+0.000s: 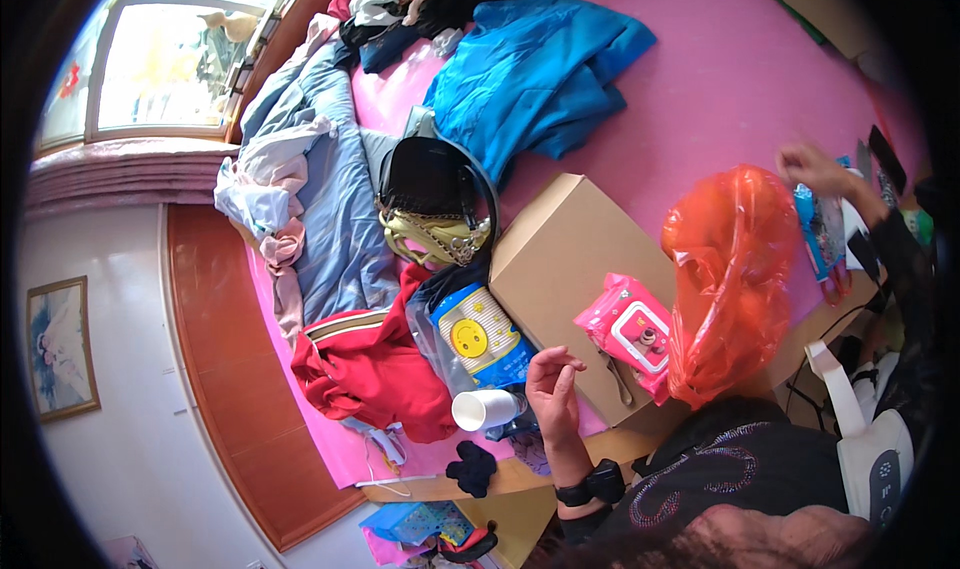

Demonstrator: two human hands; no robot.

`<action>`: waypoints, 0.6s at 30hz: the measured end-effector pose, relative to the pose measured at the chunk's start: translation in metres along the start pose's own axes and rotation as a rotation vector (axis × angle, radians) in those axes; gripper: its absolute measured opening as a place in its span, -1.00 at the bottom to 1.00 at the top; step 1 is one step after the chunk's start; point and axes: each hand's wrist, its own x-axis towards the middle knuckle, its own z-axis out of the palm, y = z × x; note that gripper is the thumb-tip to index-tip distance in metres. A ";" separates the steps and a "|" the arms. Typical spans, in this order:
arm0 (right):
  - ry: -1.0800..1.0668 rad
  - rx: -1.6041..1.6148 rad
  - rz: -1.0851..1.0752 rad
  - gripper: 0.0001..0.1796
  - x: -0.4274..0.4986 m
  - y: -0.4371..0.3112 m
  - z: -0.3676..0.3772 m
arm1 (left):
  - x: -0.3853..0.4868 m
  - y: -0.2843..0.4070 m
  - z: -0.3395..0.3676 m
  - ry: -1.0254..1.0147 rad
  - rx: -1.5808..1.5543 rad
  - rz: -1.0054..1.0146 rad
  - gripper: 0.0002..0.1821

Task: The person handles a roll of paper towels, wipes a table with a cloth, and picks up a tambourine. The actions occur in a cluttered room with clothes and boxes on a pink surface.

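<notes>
My left hand (555, 385) is raised by the near edge of a brown cardboard box (555, 246), its fingers loosely bent and nothing in it. Just left of it a white paper cup (484, 410) lies on its side. A pink pack of wipes (630, 333) rests on the box, with a small metal spoon (619, 380) beside it. To the right of the wipes stands a translucent red plastic bag (731, 284) with round orange things inside. My right hand (814, 168), blurred, is just beyond the bag's upper right side; its fingers are partly hidden.
A blue garment (532, 81) and a black handbag (427, 179) lie on the pink surface (720, 66). Red clothing (375, 366) and a blue smiley-face package (480, 336) lie to the left. A black cloth (472, 468) is at the wooden edge. Blue packets (817, 231) lie at the right.
</notes>
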 end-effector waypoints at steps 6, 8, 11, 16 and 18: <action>-0.605 -0.076 0.656 -0.79 -0.220 0.124 0.077 | -0.005 -0.001 -0.001 -0.029 -0.009 0.017 -0.68; -0.788 -0.413 0.081 -0.60 -0.272 0.185 0.129 | -0.008 -0.001 -0.001 -0.042 -0.016 0.022 -0.68; -0.642 -0.395 0.568 -0.54 -0.332 0.225 0.157 | -0.012 0.002 -0.001 -0.055 -0.004 0.026 -0.68; -0.572 -0.458 0.434 -0.49 -0.319 0.191 0.156 | -0.014 0.006 -0.001 -0.092 0.007 0.037 -0.68; -0.413 -0.493 0.515 -0.60 -0.300 0.164 0.144 | -0.015 0.007 0.000 -0.100 0.007 0.047 -0.68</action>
